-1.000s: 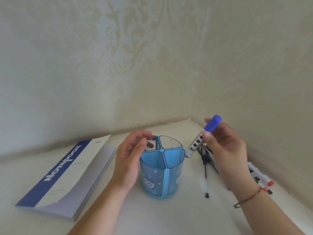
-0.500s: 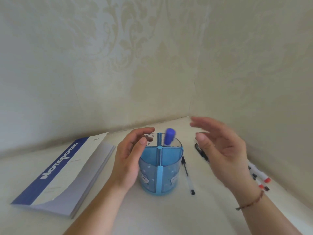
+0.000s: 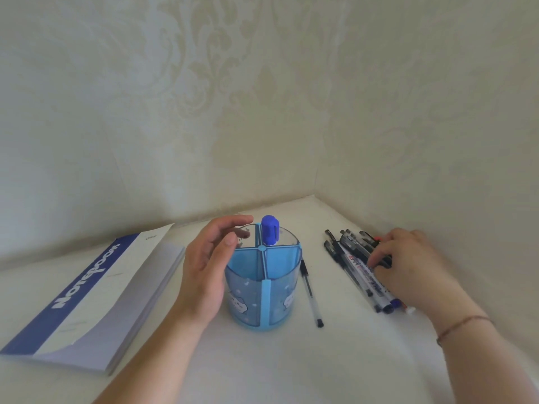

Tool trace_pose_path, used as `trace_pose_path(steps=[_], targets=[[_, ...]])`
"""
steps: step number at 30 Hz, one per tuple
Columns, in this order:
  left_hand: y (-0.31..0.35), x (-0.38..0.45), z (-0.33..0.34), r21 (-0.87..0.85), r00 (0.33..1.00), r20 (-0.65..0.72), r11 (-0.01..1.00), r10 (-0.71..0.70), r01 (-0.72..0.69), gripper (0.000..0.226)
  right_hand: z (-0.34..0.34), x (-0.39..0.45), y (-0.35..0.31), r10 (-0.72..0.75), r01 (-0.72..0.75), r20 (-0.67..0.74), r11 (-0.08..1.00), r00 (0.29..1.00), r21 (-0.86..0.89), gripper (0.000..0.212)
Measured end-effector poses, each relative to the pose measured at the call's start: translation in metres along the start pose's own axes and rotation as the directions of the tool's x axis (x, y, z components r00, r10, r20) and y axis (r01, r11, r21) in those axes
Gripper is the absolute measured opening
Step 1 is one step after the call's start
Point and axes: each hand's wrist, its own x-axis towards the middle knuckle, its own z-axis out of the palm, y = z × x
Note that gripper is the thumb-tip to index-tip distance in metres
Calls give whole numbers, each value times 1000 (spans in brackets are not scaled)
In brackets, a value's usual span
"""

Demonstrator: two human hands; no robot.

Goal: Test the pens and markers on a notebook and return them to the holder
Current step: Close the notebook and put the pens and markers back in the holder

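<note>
A translucent blue pen holder with four compartments stands at the middle of the white table. A blue-capped marker stands upright in its far right compartment. My left hand lies against the holder's left side, fingers loosely extended past the far rim. To the right lies a pile of pens and markers. My right hand reaches onto the pile, its fingertips curled on a black pen; the thumb is hidden. A closed blue and white notebook lies at the left.
One black-capped clear pen lies alone just right of the holder. Patterned walls meet in a corner behind the table, and the right wall runs close behind the pile. A thin bracelet circles my right wrist.
My right hand dropped the blue-capped marker into the holder, let go, and moved right and down onto the pile. My left hand stayed at the holder, its fingers loosening.
</note>
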Motion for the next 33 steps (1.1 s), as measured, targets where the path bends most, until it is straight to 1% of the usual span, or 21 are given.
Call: trace_pose_path(steps=[3,5,7,10,13,15,18,20,21,22,23,24,25,26,27,28,29,30,31,33], targets=[[1,0,0,-8,1000,0,1000,-1,1,46,-2,-3,-6,60,-61,-12,989,998,-137,15],[2,-1,0,-8,1000,1,1000,-3,3,46,-2,-7,-11,96,-101,-32,975,995,-199,8],[2,-2,0,-2,1000,-2,1000,1,-1,48,1,-9,-14,101,-106,-33,964,994,-243,3],[3,-2,0,-2,1000,-9,1000,7,-7,49,5,-10,-17,119,-111,18,964,993,-240,16],[3,-2,0,-6,1000,-16,1000,14,-14,50,8,-8,-19,118,-108,23,959,993,-264,27],[4,-2,0,-1,1000,-14,1000,20,-20,50,10,-7,-22,115,-109,8,954,993,-281,27],[5,-3,-1,-2,1000,-17,1000,24,-24,50,13,-8,-25,93,-105,-52,943,994,-316,20],[6,-3,-1,-2,1000,-19,1000,24,-24,51,12,-10,-26,83,-106,-102,963,991,-247,17],[6,-3,-1,0,999,-20,1000,26,-26,50,10,-13,-27,86,-106,-127,981,988,-162,14],[7,-3,-1,2,999,-20,1000,27,-27,50,7,-14,-28,98,-101,-150,995,984,-18,11],[7,-3,0,5,999,-19,1000,27,-27,50,5,-16,-29,115,-86,-160,980,980,177,6],[8,-3,0,9,999,-18,1000,26,-26,49,4,-17,-31,126,-53,-168,922,978,384,4],[8,-3,0,16,1000,-14,1000,26,-25,49,3,-18,-35,123,3,-191,836,974,549,11],[9,-3,0,21,1000,-8,999,26,-25,48,3,-19,-40,113,65,-218,738,969,672,25],[9,-3,0,25,1000,-2,999,27,-27,48,1,-20,-46,105,122,-235,618,966,777,41],[10,-3,0,30,1000,3,999,29,-29,47,-3,-21,-52,93,179,-249,468,964,866,56],[10,-3,0,37,999,4,999,32,-32,46,-8,-22,-59,72,228,-262,312,962,922,66],[11,-3,0,43,999,4,999,33,-33,45,-14,-23,-67,38,278,-291,202,956,939,73],[11,-3,0,47,1000,5,998,29,-29,44,-21,-26,-74,-8,334,-337,159,941,929,77],[12,-3,0,48,1000,8,999,24,-24,43,-30,-28,-87,-94,445,-435,198,896,874,80]])
